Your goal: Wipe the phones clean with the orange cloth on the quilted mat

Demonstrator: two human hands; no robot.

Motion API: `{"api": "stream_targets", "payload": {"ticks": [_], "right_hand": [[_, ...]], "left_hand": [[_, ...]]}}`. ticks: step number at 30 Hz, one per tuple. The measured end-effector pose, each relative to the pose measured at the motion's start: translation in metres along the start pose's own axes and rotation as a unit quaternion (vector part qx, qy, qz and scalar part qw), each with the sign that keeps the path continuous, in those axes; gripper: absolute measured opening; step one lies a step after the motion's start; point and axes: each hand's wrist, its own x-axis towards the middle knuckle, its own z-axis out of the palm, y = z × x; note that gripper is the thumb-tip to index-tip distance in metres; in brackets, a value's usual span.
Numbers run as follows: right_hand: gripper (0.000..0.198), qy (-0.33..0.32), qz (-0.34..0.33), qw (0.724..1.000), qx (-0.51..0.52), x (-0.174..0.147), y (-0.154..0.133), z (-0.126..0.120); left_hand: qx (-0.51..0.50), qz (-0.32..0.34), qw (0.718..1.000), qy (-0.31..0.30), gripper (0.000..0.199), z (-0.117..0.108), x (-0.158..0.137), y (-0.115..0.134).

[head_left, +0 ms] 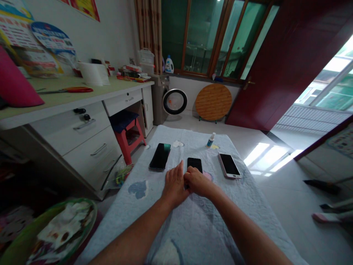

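A small dark smartphone (194,163) lies on the cloth-covered table in front of me, its lower part hidden by my hands. My left hand (174,186) rests along its left side, fingers stretched out, the thumb side meeting my right hand. Curled over the phone's lower half is my right hand (200,182), fingers bent and pressed together; whatever they pinch is hidden. To the left lies a larger black smartphone (160,157), and to the right a white-framed smartphone (230,165), both face up. A small spray bottle (211,140) stands upright behind them.
A light blue patterned cloth (220,224) covers the table. At left are a desk (82,136) with drawers, a pink stool (128,141) and a waste basket (92,217) holding crumpled tissue. A washing machine (159,105) with its door open and a round wooden board (213,102) are behind.
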Motion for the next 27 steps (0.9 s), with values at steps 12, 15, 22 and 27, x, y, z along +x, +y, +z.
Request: {"api": "stream_targets", "payload": {"ticks": [12,15,22,27], "right_hand": [[0.024,0.008,0.034,0.995,0.095,-0.010,0.008,-0.016],[0.025,0.035,0.054,0.995,0.072,0.000,0.028,-0.013],[0.024,0.203,0.197,0.959,0.019,0.028,0.064,-0.012],[0.024,0.172,0.155,0.973,-0.008,0.040,0.064,-0.006]], "left_hand": [[0.019,0.010,0.996,-0.084,0.061,-0.004,0.003,-0.002],[0.017,0.010,0.996,-0.087,0.064,-0.004,0.003,-0.003],[0.022,0.015,0.994,-0.104,0.065,-0.007,0.003,-0.002],[0.024,0.017,0.994,-0.108,0.066,-0.009,0.003,-0.001]]}}
